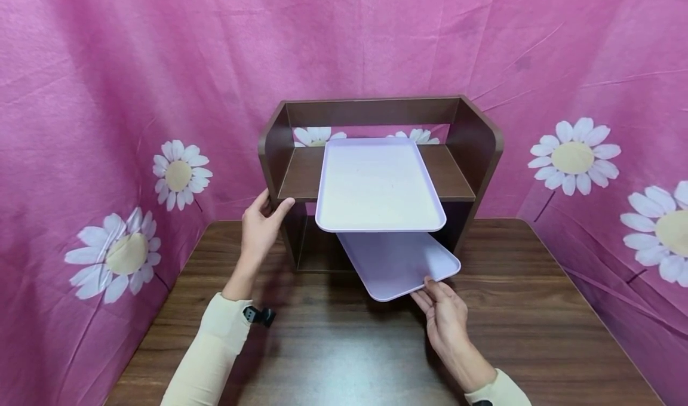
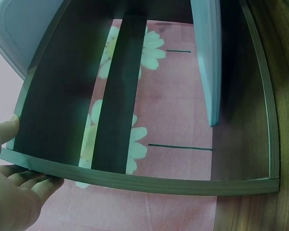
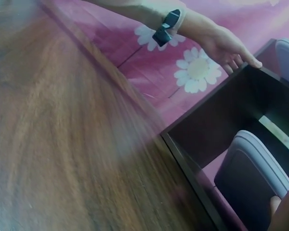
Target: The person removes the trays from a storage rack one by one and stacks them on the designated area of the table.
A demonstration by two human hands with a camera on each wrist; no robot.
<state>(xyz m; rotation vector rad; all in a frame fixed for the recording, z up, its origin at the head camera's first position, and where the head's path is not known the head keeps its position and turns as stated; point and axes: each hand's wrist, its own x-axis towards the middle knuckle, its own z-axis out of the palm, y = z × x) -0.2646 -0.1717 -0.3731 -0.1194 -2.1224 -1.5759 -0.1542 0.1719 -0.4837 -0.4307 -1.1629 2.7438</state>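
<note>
The left hand point(image 1: 261, 224) grips the left side of the brown shelf unit point(image 1: 276, 149), apparently steadying it; the upper tray point(image 1: 380, 185) juts from its top. The right hand point(image 1: 446, 316) pinches the near edge of the lower tray point(image 1: 398, 264), askew and partly inside the unit; sliding it seems the step in hand, calling next for squaring it up. In the head view, the upper tray hides its far end.

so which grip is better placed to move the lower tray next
Right, probably: the right grip pinches the lower tray at its near edge, while the left grip holds the side of the shelf.
</note>
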